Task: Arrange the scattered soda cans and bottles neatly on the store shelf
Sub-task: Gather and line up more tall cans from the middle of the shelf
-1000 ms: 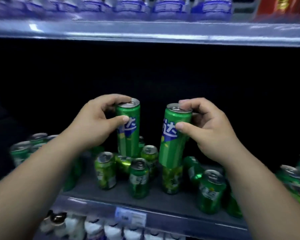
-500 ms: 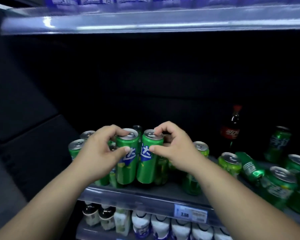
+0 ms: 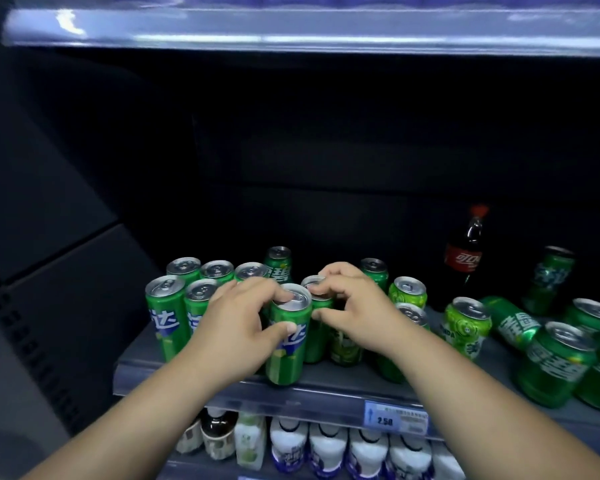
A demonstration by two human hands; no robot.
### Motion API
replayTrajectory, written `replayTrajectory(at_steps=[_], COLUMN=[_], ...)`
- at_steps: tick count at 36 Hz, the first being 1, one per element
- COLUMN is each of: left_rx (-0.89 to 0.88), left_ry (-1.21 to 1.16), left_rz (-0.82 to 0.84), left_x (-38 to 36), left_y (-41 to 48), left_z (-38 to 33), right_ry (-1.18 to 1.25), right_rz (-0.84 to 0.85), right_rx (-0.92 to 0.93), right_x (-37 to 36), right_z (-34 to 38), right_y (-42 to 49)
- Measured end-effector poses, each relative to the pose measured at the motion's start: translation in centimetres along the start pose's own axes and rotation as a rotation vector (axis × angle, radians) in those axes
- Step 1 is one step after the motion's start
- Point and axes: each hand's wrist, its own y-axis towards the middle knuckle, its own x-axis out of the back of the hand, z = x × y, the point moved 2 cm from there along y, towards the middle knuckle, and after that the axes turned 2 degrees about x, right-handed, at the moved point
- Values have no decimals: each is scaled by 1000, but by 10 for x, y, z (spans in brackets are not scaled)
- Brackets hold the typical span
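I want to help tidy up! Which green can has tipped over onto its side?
The green can lying below the cola bottle, beside the lighter green can. It lies flat; the others stand with silver tops up.

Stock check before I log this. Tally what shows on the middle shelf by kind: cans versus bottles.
Green cans: 18, counting only those that show (one lies on its side)
Cola bottle: 1
Total: 19
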Motion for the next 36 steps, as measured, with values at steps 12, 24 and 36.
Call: replayTrajectory(at_steps=[12,24,36], left_rx=[-4,11,-14], left_ry=[233,489,473], left_rz=[14,157,346], left_x=[-16,-28,-18], left_y=[19,38,65], left_z=[-15,-19,-15], right_ry=[-71,-159,-447], right_rz=[45,187,179], right_rx=[-22,21,83], right_x=[34,64,73], right_z=[-13,-15,0], right_y=[-19,-30,-46])
